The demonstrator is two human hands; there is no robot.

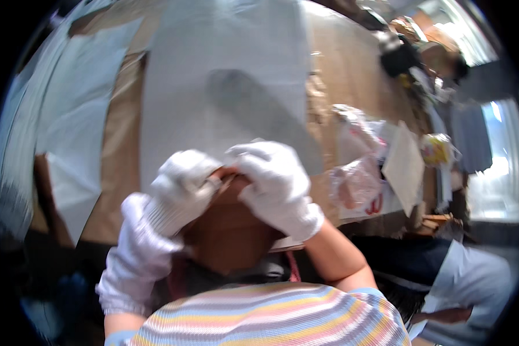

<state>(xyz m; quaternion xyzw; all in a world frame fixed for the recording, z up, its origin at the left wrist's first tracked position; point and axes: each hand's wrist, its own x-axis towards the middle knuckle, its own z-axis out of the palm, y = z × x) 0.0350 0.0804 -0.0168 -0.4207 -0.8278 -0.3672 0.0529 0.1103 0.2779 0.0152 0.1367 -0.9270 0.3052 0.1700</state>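
Note:
My left hand, in a white knit glove with a white sleeve cover above it, is closed at the upper edge of a brown, smooth-looking piece. Opposite it, my right hand, also gloved in white, pinches the same edge. The fingertips of both hands almost meet at the top. Below them the brown piece hangs close in front of my striped shirt. Blur and shade hide its exact kind, and my gloves cover its upper corners.
A large white sheet lies on the table over brown paper, with a grey shadow across it. Crumpled plastic bags and a pale board lie to the right. Another person in light clothing is at the lower right.

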